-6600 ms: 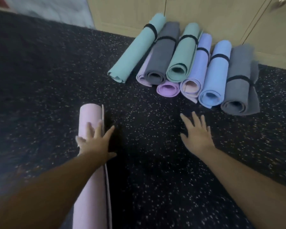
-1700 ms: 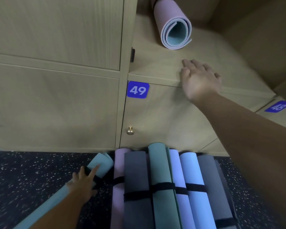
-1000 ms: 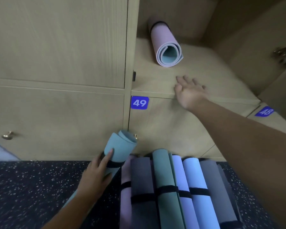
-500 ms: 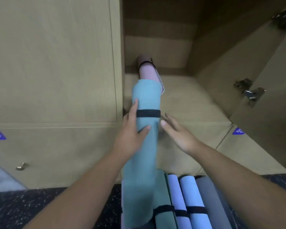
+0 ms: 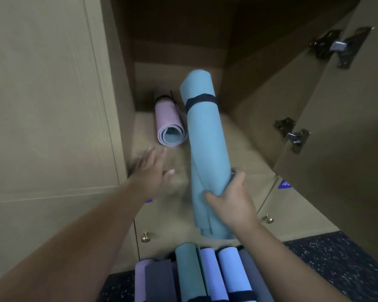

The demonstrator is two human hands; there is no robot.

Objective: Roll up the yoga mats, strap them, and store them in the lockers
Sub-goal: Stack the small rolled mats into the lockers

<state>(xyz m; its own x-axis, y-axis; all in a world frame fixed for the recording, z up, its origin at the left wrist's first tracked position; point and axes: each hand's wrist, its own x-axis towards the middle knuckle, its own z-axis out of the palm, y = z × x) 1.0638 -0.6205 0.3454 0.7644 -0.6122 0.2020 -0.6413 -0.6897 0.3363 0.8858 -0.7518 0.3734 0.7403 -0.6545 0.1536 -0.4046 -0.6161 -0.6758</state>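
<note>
Teal mat point(image 5: 205, 136), rolled and cinched by a black strap point(image 5: 200, 101) near its far end, is going nose-first into the open locker point(image 5: 244, 144), just right of the pink mat point(image 5: 169, 123) lying inside. Right hand point(image 5: 231, 205) is gripping the near end, fingers curled around it, while the left hand point(image 5: 151, 168) is hovering flat and empty, blurred, over the locker floor. Looks like light, squishy foam to me, probably floppy, so I'd be grabbing it around the roll, not the loose flap; more strapped rolls point(image 5: 196, 277) are waiting on the speckled floor point(image 5: 336, 258) nearby.

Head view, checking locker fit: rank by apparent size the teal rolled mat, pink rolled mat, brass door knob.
1. Teal rolled mat, held nearer the camera, so its lead is unsure.
2. Pink rolled mat.
3. Brass door knob.
</note>
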